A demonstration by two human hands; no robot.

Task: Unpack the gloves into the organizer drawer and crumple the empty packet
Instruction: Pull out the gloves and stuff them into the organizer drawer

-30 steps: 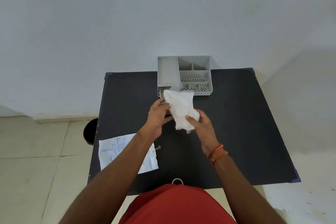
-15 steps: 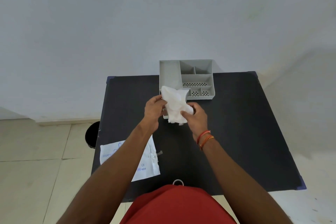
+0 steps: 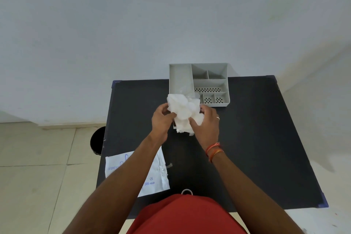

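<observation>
Nearest, the flat packet (image 3: 156,170) lies at the table's (image 3: 256,138) seven o'clock, partly under the left forearm. Toward the centre, the left hand (image 3: 161,119) and right hand (image 3: 207,125) both grip the gloves (image 3: 183,112), a white bunched wad, with thumbs and curled fingers pinching its sides. It looks light, limp and slippery, likely to shed pieces, so cupping both sides seems wise. At twelve o'clock stands the organizer (image 3: 199,83); the wad hides its drawer.
</observation>
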